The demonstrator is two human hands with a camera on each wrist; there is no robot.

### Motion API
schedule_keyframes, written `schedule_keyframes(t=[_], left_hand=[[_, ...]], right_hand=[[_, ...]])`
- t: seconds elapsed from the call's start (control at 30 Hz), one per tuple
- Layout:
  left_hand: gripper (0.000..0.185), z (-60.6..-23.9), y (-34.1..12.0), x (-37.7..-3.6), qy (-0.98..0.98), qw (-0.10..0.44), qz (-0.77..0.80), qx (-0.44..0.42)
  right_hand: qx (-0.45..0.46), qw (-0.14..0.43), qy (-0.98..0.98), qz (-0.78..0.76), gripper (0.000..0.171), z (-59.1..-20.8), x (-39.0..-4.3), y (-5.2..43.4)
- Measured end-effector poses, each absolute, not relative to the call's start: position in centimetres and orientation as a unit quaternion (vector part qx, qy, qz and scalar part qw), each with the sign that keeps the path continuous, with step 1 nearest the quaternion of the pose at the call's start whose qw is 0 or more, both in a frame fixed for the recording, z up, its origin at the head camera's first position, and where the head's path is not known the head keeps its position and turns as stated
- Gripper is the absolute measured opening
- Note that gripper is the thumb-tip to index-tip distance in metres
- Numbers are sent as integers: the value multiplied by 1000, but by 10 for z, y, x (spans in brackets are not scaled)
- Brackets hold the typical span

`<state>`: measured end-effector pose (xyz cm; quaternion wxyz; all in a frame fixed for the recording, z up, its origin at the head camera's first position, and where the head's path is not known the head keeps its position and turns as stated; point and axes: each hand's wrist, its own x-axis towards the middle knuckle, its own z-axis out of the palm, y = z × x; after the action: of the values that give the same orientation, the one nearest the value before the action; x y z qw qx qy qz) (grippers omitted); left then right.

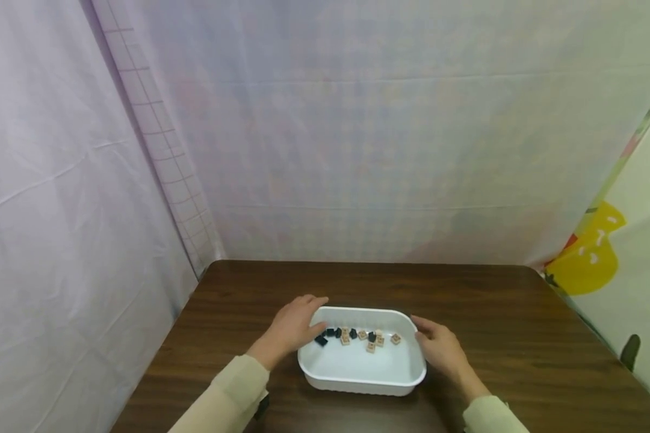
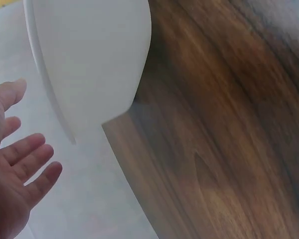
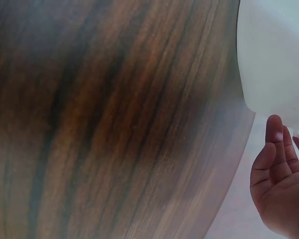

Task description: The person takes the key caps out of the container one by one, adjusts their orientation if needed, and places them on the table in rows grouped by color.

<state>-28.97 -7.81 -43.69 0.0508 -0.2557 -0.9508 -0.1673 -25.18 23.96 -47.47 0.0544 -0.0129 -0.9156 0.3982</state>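
- Sitting under everything you've got the dark wood table, and both your forearms come in low over its near edge.
- Next size down is the white tub, dead centre between your hands, with its long axis running left to right, so each hand faces one short end. It sits flat on the table, not tilted.
- Your left hand is on the tub's far-left corner, fingers fairly straight and draped over the rim, not really gripping anything. From the left wrist view the palm looks open and relaxed.
- Your right hand is right up against the right end wall, fingers loosely extended; can't tell if it's actually touching. It holds nothing.
- Smallest stuff: little tan blocks and black blocks strung along the tub's far side, closer to your left fingertips than your right.
- Honestly neither hand is clearly nearer the tub itself.
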Motion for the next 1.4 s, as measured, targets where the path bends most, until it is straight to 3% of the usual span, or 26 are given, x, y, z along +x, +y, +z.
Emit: schedule_keyframes(t=[0.67,0.9,1.13,1.4], left_hand=[[49,-453,-36,-290,-955,26,-108,-273],[44,-458,-21,-297,-954,46,-66,-289],[22,-467,-6,-301,-960,46,-64,-269],[26,-477,0,-305,-964,40,-48,-257]], right_hand=[[-22,51,-915,401,41,-476,-251,239],[-17,54,-910,410,40,-480,-250,241],[-22,55,-908,415,40,-479,-249,241],[-27,51,-907,418,40,-479,-249,238]])
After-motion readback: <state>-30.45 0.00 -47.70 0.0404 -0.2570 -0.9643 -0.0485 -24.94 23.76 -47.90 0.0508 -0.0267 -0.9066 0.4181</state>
